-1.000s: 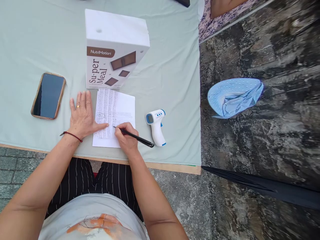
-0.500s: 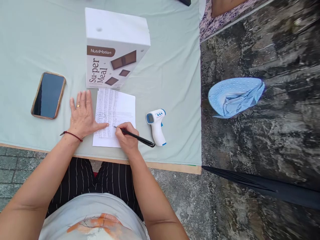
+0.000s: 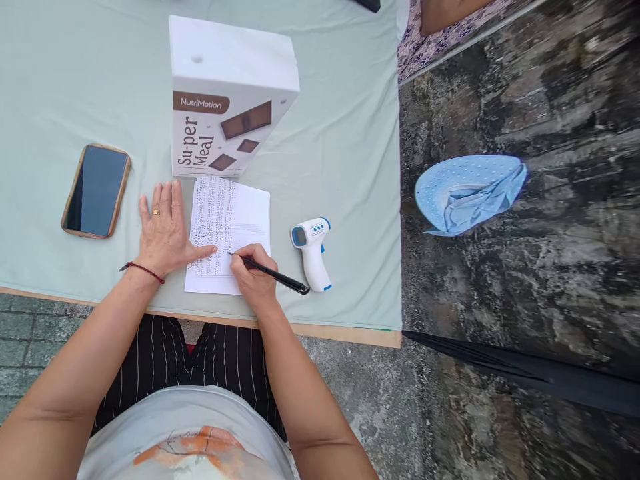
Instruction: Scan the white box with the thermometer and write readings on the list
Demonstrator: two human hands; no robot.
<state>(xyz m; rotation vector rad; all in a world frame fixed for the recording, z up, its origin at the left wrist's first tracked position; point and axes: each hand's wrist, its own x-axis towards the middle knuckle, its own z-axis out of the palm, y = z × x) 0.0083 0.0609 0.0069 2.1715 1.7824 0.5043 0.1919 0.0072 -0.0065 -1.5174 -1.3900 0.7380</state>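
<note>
A sheet of paper (image 3: 250,213) covered partly in dense printed or written lines lies on the cloth-covered table. My left hand (image 3: 165,233) rests flat with fingers spread at the sheet's left edge, its thumb reaching onto the paper. A ring and a dark red bracelet show on that hand and wrist. In my right hand (image 3: 254,277) is a black pen (image 3: 280,276), its tip pointing left at the sheet near my left thumb. Whether the tip touches the paper I cannot tell. Just right of the pen's end lies a white and blue infrared thermometer (image 3: 314,253).
Behind the paper stands a white "Su-per Meal" box (image 3: 205,133). A phone in a brown case (image 3: 96,190) lies to the left. Beyond the table's right edge, a light blue hat (image 3: 470,193) rests against dark stone. A dark object (image 3: 370,5) shows at the far edge.
Hardly anything differs. The whole view has shifted very slightly, while both hands, the pen and the paper keep their places.
</note>
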